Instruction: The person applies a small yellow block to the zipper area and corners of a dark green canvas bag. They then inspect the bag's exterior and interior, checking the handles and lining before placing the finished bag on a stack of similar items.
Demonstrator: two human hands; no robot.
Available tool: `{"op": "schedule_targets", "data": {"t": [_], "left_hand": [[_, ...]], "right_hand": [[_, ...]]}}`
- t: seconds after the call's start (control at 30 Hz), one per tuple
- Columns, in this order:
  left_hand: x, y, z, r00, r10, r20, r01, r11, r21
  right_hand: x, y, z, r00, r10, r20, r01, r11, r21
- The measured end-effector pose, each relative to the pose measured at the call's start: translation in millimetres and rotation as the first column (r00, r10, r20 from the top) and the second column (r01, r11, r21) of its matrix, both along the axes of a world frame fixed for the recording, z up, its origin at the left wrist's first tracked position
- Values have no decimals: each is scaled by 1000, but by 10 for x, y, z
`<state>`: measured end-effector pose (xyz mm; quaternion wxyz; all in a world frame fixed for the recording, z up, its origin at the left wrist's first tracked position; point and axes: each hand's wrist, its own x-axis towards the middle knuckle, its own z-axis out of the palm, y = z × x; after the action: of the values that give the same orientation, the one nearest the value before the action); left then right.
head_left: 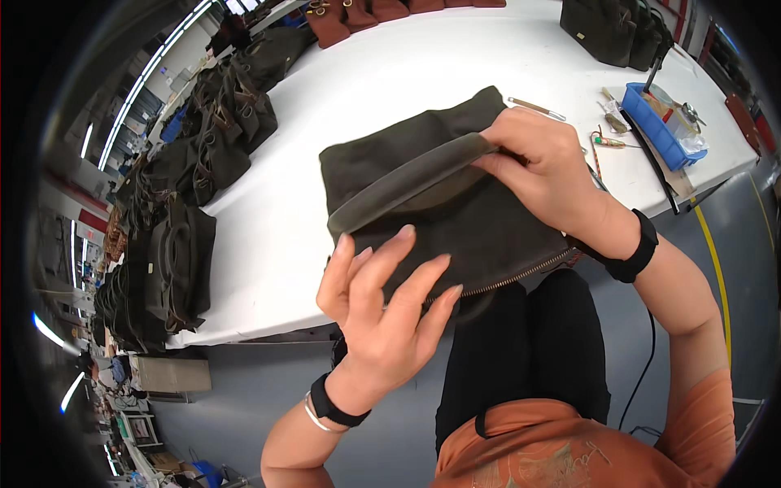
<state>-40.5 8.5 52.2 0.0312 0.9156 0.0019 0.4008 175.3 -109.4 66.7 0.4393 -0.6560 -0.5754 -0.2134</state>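
A dark olive fabric handbag (399, 138) lies on the white table in front of me. Its padded handle (407, 180) arches across the bag's face. My right hand (541, 159) pinches the right end of this handle between thumb and fingers. Over the bag's near left part is my left hand (386, 305), palm up with its fingers spread, gripping nothing; one fingertip comes close to the handle's left end, and I cannot tell whether it touches. A zipper (512, 274) with metal teeth runs along the bag's near edge.
Dark bags (179, 260) crowd the table's left side. Rust-coloured bags (358, 18) line the far edge, and more dark bags (606, 32) stand far right. A blue tray (663, 130) holds small tools. An awl-like tool (610, 142) and a pen-like stick (537, 109) lie nearby.
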Motion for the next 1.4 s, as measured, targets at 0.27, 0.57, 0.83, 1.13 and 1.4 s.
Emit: {"op": "schedule_targets", "data": {"t": [0.27, 0.57, 0.83, 1.13, 1.4], "left_hand": [[293, -18, -377, 900, -148, -411, 59, 973, -221], [537, 242, -510, 879, -161, -449, 139, 987, -81], [307, -8, -430, 881, -429, -200, 332, 861, -386], [336, -128, 240, 185, -941, -283, -16, 286, -958], [458, -124, -531, 834, -228, -503, 103, 959, -264]], "right_hand": [[20, 61, -227, 1000, -1, 12, 1, 1000, 7], [152, 140, -573, 996, -26, -89, 23, 999, -37], [148, 114, -612, 986, -20, -163, 8, 997, -77], [157, 113, -725, 979, -54, -199, 30, 992, -120], [126, 83, -742, 984, -114, -137, 84, 975, -206]]}}
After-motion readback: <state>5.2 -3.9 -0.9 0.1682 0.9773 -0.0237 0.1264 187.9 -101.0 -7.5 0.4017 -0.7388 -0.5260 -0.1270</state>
